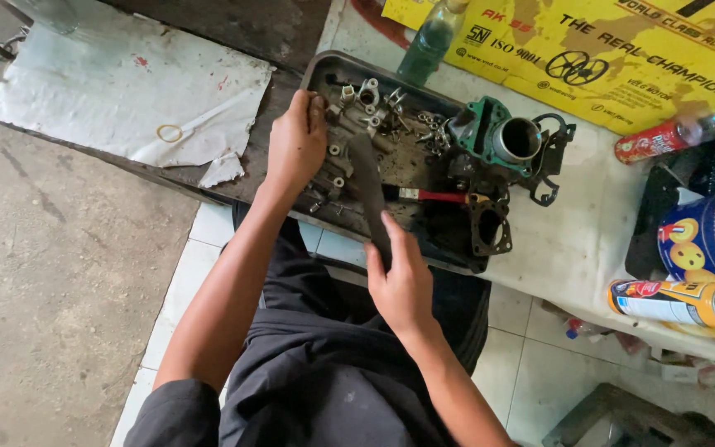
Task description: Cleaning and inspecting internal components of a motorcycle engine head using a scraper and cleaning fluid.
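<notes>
Gripping a long flat grey metal file (368, 189) at its near end, the right hand (400, 285) has fingers clamped around it. At ten o'clock, the left hand (295, 142) rests curled on small parts inside the dark oily metal tray (318, 68), left of the green engine cylinder (500, 136).

The person wears a dark grey, short-sleeved cloth shirt whose sleeve ends above the elbow of the left arm, and dark grey, creased trousers dusted with pale smudges, while both forearms, the left hand (295, 142) and the right hand (401, 280) are bare.
</notes>
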